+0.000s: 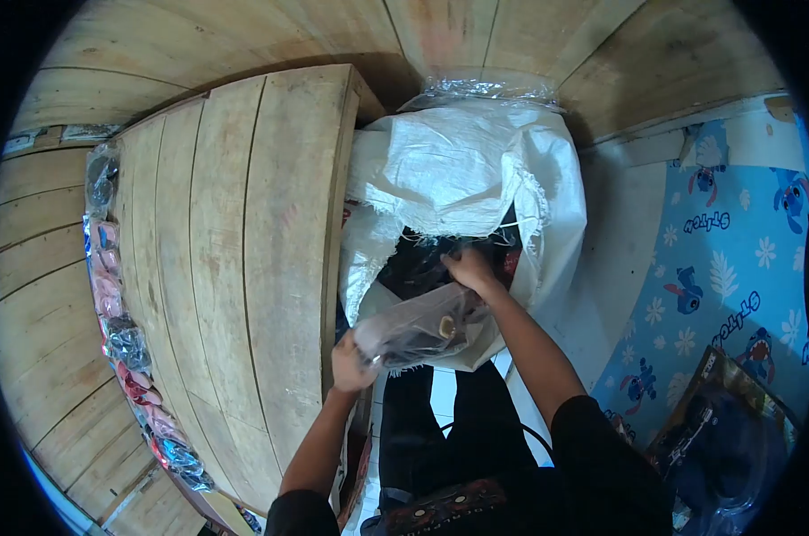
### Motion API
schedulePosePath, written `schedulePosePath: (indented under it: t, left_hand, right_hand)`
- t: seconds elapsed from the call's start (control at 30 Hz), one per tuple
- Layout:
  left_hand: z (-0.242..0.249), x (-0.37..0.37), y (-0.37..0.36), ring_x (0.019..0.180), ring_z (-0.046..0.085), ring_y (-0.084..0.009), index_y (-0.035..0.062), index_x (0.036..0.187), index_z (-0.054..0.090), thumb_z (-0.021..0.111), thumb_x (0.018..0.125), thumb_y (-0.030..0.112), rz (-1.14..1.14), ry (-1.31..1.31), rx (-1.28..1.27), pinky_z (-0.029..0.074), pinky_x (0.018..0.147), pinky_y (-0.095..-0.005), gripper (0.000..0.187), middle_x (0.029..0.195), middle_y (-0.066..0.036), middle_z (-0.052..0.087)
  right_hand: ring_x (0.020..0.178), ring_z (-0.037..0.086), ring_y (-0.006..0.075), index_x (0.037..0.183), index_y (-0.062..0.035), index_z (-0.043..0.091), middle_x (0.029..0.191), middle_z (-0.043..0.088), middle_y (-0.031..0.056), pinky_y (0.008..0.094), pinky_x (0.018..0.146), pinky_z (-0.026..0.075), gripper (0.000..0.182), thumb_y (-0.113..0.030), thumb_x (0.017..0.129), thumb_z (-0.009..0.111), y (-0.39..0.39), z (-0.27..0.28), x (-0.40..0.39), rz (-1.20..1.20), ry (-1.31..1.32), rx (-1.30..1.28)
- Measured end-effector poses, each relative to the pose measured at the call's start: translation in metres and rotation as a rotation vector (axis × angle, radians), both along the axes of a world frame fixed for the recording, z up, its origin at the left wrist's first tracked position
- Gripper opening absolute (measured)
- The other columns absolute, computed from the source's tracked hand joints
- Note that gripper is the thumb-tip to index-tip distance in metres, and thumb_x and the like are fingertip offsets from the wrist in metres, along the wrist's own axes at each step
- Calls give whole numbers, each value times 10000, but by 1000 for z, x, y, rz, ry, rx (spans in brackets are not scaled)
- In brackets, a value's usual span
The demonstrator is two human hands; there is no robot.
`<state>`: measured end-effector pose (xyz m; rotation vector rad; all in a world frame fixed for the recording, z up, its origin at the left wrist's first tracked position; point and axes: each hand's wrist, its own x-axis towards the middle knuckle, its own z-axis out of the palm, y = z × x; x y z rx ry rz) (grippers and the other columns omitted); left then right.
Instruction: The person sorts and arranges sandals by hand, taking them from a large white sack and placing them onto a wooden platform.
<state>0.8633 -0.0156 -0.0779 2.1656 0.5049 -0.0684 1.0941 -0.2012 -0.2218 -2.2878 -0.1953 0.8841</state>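
A large white woven sack (462,147) stands in front of me, with a frayed opening and dark plastic-wrapped items (418,268) inside. My left hand (351,364) is closed on one end of a clear plastic bag (409,329), whose contents include something dark and a small tan spot. This bag lies across the near lip of the sack. Inside the opening, my right hand (469,268) has its fingers curled among the dark items. What those fingers grip is hidden.
To the left rises a wooden plank structure (284,223), its edge against the sack. Several plastic-wrapped goods (127,344) line its far side. A blue Stitch-patterned covering (721,246) is on the right, with a dark blue item in clear packaging (721,447) before it.
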Motion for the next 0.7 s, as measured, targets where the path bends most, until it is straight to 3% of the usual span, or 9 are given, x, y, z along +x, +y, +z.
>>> schedulePosePath:
  t: [0.07,0.13,0.2,0.27,0.3,0.4,0.43,0.67,0.7]
  left_hand:
    - [10,-31,10,928,593,-355,-37,1083,516,708,725,196,115,-95,-144,463,807,-419,468,978,-213,603]
    - [0,-108,18,1001,578,-307,-43,1145,495,644,809,154,122,74,338,436,880,-407,417,1075,-198,594]
    - [12,-141,21,1079,522,-257,-35,1262,419,526,914,223,898,77,-398,408,927,-369,446,1216,-153,525]
    - [38,-134,18,1136,476,-254,-15,1295,404,495,923,314,1080,-22,-369,370,969,-379,505,1268,-146,479]
    - [50,-130,16,1194,430,-251,5,1328,389,465,933,405,1253,-118,-335,333,1011,-389,568,1320,-140,433]
    - [56,-144,26,1220,396,-236,10,1339,392,392,946,425,1490,-278,-535,291,1040,-381,572,1318,-100,435]
    - [57,-147,26,1220,396,-236,10,1339,392,392,946,425,1502,-283,-532,291,1040,-381,572,1318,-100,435]
    - [59,-168,8,1269,354,-282,134,1402,325,468,854,578,1734,-309,-740,276,1052,-451,720,1396,-70,365]
    - [50,-181,7,1226,410,-301,129,1379,352,476,835,600,1727,-338,-731,340,1010,-462,731,1369,-73,401]
  right_hand:
    - [803,645,336,809,20,662,811,649,217,381,734,490,292,-269,774,656,19,-3,10,-58,124,77]
    - [798,642,328,836,18,655,801,638,223,387,718,490,276,-247,759,663,35,-12,14,-89,-217,139]
    - [883,626,338,911,-1,657,865,642,222,409,781,479,311,-271,757,666,44,-17,17,82,-383,72]
    - [989,583,367,1006,-2,635,1011,621,231,446,866,446,419,-343,764,655,52,-2,14,246,-583,-252]
    - [1063,540,396,1087,16,599,1137,575,238,467,938,407,544,-434,781,620,53,-11,17,312,-337,-274]
    - [1104,528,385,1185,24,536,1211,524,261,455,953,408,629,-477,807,577,71,-42,6,244,-545,-332]
    - [1139,507,389,1248,-34,504,1246,509,246,450,970,401,634,-483,806,574,79,-53,6,234,-171,-387]
    - [1214,460,346,1299,-122,476,1345,464,152,432,1004,389,633,-472,781,572,103,-79,11,35,-190,-447]
    - [1213,463,344,1301,-146,478,1347,467,137,440,1002,390,618,-453,773,571,104,-78,15,38,-174,-484]
